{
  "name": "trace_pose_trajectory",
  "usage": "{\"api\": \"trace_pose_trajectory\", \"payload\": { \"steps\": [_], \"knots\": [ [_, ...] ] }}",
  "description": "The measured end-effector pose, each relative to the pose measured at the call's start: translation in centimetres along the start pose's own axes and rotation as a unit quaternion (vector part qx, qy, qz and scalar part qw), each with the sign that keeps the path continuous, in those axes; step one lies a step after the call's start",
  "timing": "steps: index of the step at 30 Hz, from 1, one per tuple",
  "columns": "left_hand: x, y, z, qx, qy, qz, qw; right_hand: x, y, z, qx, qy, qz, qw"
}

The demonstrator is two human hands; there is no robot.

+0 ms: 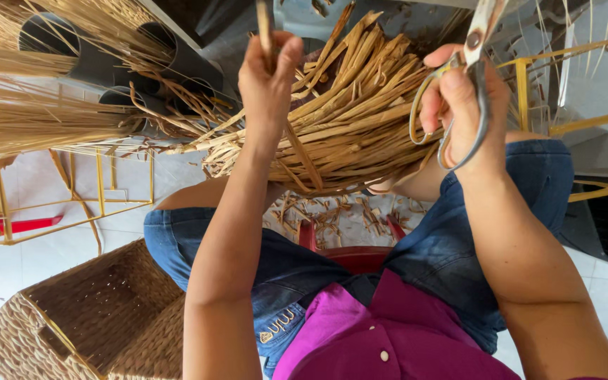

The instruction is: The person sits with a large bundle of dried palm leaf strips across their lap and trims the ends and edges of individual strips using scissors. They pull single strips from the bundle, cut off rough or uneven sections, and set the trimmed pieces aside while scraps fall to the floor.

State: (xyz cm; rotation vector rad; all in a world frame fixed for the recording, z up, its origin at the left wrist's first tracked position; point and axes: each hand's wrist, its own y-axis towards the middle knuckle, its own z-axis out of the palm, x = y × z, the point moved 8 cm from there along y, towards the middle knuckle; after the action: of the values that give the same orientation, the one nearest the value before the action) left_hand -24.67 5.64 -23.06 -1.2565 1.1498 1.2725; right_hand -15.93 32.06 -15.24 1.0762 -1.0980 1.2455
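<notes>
Scissors [459, 84] upright in right hand [462, 105] grip, left hand [269, 77] pinching vertical straw strand [264, 28]

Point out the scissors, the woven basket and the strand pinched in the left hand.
scissors [459, 105]: head view, on the handle loops.
woven basket [107, 317]: head view, on its inner wall.
strand [264, 24]: head view, just above the left hand's fingers.

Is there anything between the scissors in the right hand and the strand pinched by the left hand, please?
Nothing visible blocks them. The right hand holds the scissors up beside the bundle of woven strands, and open space separates the blades from the strand the left hand pinches.
</notes>
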Motion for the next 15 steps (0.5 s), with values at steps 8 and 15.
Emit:
{"api": "trace_pose_trajectory", "payload": {
  "steps": [8, 15],
  "knots": [
    [6.1, 1.0, 2.4, -0.012, 0.409, 0.077, 0.909, -0.4, 0.5, -0.9, -0.016, -0.009, 0.024, 1.000],
    [7.4, 1.7, 2.4, 0.004, 0.433, 0.008, 0.901, -0.8, 1.3, -0.6, -0.007, -0.025, 0.020, 0.999]
  ]
}}
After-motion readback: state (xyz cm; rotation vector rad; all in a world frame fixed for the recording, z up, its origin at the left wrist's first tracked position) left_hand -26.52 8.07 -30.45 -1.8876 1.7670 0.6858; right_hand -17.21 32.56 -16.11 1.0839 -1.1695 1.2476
